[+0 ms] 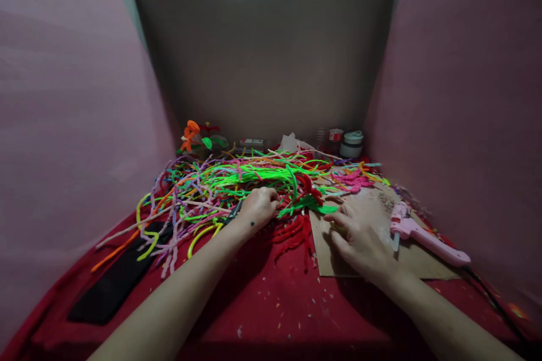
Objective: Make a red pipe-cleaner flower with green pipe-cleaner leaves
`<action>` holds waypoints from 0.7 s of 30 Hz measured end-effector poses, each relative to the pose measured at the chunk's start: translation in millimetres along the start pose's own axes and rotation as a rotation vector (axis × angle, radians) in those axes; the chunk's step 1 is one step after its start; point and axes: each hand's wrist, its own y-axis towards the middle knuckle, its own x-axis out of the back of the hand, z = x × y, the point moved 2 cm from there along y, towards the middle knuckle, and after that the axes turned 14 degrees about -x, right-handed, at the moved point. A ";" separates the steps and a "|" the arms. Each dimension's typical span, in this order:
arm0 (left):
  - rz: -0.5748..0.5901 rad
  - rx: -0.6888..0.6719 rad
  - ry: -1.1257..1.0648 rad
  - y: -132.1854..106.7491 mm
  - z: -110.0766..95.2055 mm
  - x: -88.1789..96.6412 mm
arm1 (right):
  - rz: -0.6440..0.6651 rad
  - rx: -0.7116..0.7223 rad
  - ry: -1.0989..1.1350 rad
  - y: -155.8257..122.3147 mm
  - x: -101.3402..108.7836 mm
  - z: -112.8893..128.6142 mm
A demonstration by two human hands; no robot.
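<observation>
A big tangle of pipe cleaners point(254, 174) in green, pink, purple, orange and red covers the middle of the work surface. My left hand point(259, 207) is closed at its front edge, and what its fingers hold, if anything, is hidden. Just right of it lies a piece made of green pipe cleaners point(311, 203), with red loops point(308, 186) above. My right hand point(358, 234) hovers over a cardboard sheet point(334, 265), fingers apart, its index fingertip close to the green piece's right tip. Whether it touches is unclear. Red fuzzy strands point(292, 237) hang between the hands.
A pink glue gun point(427, 240) rests on the cardboard's right, its cord point(491, 293) running toward the front right. A black phone-like slab point(110, 287) lies at left. Behind stand an orange pipe-cleaner flower point(190, 134) and a lidded container point(352, 145). Pink sheets flank both sides.
</observation>
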 end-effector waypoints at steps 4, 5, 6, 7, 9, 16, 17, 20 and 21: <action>0.105 0.025 0.096 0.1 1.8 -7.0 | 0.032 0.052 -0.125 -3.8 -2.7 -0.4; 0.127 0.023 0.107 -0.7 2.1 -7.3 | 0.025 0.068 -0.143 -4.3 -2.2 1.2; 0.147 0.018 0.117 -1.6 2.3 -7.2 | 0.012 0.085 -0.153 -4.7 -1.4 3.3; 0.165 0.012 0.124 -2.6 2.5 -6.9 | -0.006 0.100 -0.156 -4.8 -0.5 6.0; 0.197 -0.001 0.134 -4.6 2.8 -6.5 | -0.025 0.123 -0.138 -3.6 0.1 13.1; 0.188 -0.057 0.186 -8.6 4.2 -13.6 | 0.092 0.190 -0.030 24.6 -27.8 30.9; 0.174 -0.070 0.191 -8.8 4.3 -13.9 | 0.105 0.198 -0.028 29.6 -33.4 30.1; 0.129 -0.090 0.192 -9.4 5.3 -11.1 | 0.141 0.196 -0.048 39.0 -45.8 25.4; 0.108 -0.087 0.189 -9.7 5.9 -9.2 | 0.142 0.189 -0.061 39.8 -48.1 23.9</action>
